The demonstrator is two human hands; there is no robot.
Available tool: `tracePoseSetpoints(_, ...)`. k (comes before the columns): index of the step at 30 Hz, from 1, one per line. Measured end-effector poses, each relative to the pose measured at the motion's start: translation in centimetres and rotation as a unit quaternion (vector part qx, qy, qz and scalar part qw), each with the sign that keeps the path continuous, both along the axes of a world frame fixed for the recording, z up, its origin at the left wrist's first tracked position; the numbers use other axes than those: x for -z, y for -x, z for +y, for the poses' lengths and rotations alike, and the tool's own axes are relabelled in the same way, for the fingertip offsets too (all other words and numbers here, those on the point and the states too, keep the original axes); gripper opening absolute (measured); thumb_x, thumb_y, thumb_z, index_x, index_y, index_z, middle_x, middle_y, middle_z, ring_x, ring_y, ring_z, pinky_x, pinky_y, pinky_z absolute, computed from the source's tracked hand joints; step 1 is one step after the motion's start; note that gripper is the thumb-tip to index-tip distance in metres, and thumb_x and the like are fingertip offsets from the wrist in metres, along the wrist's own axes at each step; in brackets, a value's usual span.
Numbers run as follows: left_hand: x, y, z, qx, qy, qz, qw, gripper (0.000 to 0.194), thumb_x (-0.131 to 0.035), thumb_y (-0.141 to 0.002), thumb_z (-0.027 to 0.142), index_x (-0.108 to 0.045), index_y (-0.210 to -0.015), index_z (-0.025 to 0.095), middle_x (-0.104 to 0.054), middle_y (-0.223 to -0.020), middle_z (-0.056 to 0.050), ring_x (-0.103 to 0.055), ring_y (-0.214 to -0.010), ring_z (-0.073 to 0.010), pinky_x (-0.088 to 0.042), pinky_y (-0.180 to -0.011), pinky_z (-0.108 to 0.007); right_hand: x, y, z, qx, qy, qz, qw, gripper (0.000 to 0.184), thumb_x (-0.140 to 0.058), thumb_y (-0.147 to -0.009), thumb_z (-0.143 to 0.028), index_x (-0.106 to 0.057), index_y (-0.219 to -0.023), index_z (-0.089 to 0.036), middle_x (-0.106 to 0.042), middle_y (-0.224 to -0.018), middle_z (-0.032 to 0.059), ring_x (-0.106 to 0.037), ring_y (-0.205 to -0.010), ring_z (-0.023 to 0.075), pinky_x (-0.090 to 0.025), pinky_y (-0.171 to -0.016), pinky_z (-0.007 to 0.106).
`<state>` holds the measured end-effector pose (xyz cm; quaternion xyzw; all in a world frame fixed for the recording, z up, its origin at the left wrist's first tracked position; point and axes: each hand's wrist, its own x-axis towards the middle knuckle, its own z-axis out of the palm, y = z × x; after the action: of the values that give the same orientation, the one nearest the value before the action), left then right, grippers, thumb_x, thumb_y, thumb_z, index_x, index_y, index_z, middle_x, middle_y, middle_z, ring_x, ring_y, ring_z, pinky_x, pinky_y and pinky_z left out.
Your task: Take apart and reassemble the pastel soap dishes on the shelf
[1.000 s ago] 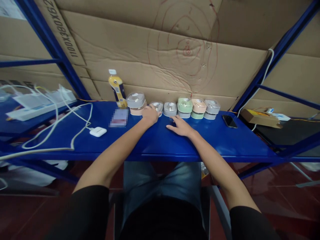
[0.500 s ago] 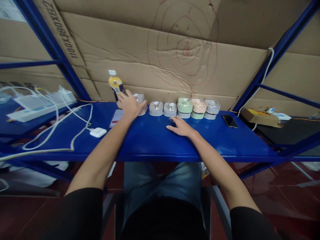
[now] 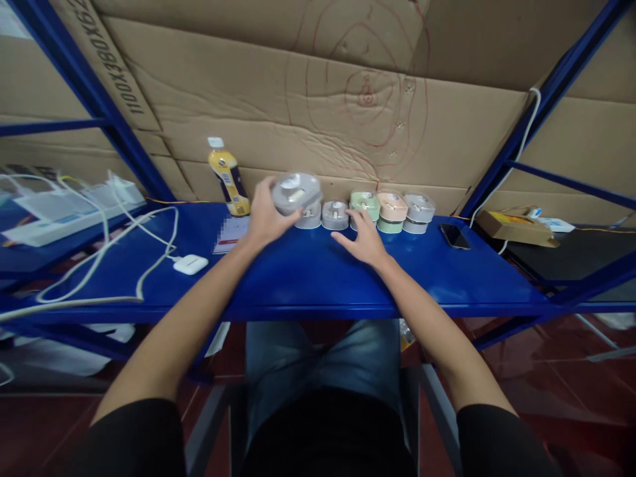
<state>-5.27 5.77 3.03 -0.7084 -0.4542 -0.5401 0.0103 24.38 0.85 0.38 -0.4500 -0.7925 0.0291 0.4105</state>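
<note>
My left hand (image 3: 264,215) grips a grey round-cornered container with a clear lid (image 3: 297,193), raised over the left end of the row. Just below it sits a grey container (image 3: 310,220), partly covered by the raised one. To the right stands another single grey container (image 3: 334,216). My right hand (image 3: 365,240) is open, fingers apart, in front of a green container (image 3: 365,201), whose lower part it hides. Beyond that, a peach container (image 3: 392,204) rests on a green one, and a grey container (image 3: 419,207) on another grey one.
On the blue shelf (image 3: 308,275), a yellow bottle (image 3: 229,179) stands behind a card (image 3: 229,233). A white earbud case (image 3: 191,264) and cables lie left, a phone (image 3: 454,236) right. Cardboard (image 3: 238,86) backs the shelf; a small carton (image 3: 517,228) sits far right.
My left hand has lifted the grey container from the row's left end and carried it right, above its neighbour. My right hand has shifted slightly toward the green container.
</note>
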Motion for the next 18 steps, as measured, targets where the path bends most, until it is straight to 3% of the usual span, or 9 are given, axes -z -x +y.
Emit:
tracePoseSetpoints(3, 1.6, -2.0, -2.7, 0.145, 0.039, 0.086, 0.985, 0.099, -0.093, -0.072, 0.053, -0.049, -0.152, 0.018, -0.064, -0.153, -0.021, -0.064, -0.144, -0.0441, -0.050, -0.125, -0.062, -1.0, -0.2, -0.6, -0.044, -0.058, 0.009, 0.997, 0.100, -0.087, -0.085, -0.073, -0.052, -0.165, -0.026, -0.050, -0.172, 0.0187, -0.044, -0.164, 0.0401, -0.037, -0.138, 0.061)
tracePoseSetpoints(7, 3.8, -4.1, -5.0, 0.256, 0.123, 0.128, 0.950, 0.102, -0.089, -0.073, 0.046, -0.045, -0.161, 0.020, -0.064, -0.159, -0.020, -0.065, -0.146, -0.0442, -0.053, -0.124, -0.060, -1.4, -0.2, -1.4, -0.127, 0.015, -0.056, 0.990, 0.117, -0.095, -0.074, -0.075, -0.048, -0.170, -0.029, -0.047, -0.177, 0.0163, -0.042, -0.167, 0.0404, -0.036, -0.138, 0.062)
tracePoseSetpoints(11, 4.9, -4.5, -5.2, 0.283, 0.161, 0.128, 0.937, 0.108, -0.089, -0.072, 0.044, -0.041, -0.166, 0.020, -0.065, -0.158, -0.021, -0.063, -0.149, -0.0449, -0.051, -0.126, -0.060, -1.1, 0.3, -2.0, -0.132, 0.088, -0.091, 0.983, 0.102, -0.096, -0.078, -0.066, -0.057, -0.164, -0.027, -0.065, -0.161, 0.0156, -0.060, -0.151, 0.0404, -0.048, -0.127, 0.060)
tracePoseSetpoints(18, 5.6, -4.4, -4.8, 0.267, 0.177, 0.127, 0.939, 0.125, -0.096, -0.069, 0.051, -0.034, -0.173, 0.020, -0.067, -0.151, -0.020, -0.066, -0.141, -0.0446, -0.052, -0.123, -0.063, -1.0, -0.2, -0.9, -0.109, 0.096, -0.045, 0.988, 0.081, -0.092, -0.080, -0.065, -0.071, -0.146, -0.023, -0.075, -0.143, 0.0146, -0.071, -0.129, 0.0368, -0.056, -0.115, 0.055)
